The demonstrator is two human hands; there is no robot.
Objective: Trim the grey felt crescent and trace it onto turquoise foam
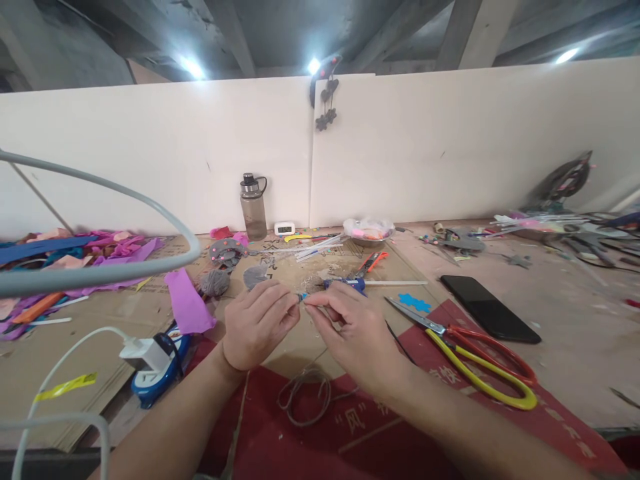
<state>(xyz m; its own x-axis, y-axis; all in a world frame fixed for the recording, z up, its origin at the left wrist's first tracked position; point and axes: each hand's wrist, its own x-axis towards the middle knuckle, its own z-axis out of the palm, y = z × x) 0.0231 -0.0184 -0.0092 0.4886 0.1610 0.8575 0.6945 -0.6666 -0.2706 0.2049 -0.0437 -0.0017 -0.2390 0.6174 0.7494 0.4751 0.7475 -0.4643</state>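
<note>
My left hand [261,323] is closed in a pinch, with a small blue piece [302,297] showing at its fingertips. Close beside it, the thumb and forefinger of my right hand [357,333] are pressed together at the same piece; what they grip is too small to make out. Below the hands lies a loose coil of thin grey cord [311,400]. Partly hidden behind my right hand is a blue glue gun [354,285]. To the right are a blue flower-shaped cutout [414,303] and scissors [470,353] with red and yellow handles.
A black phone [487,307] lies at the right. A power strip [160,380] with a white charger sits at left, near a thick grey cable [170,220] crossing the view. Farther back stand a bottle [253,210], a utility knife [371,265] and felt scraps [85,260].
</note>
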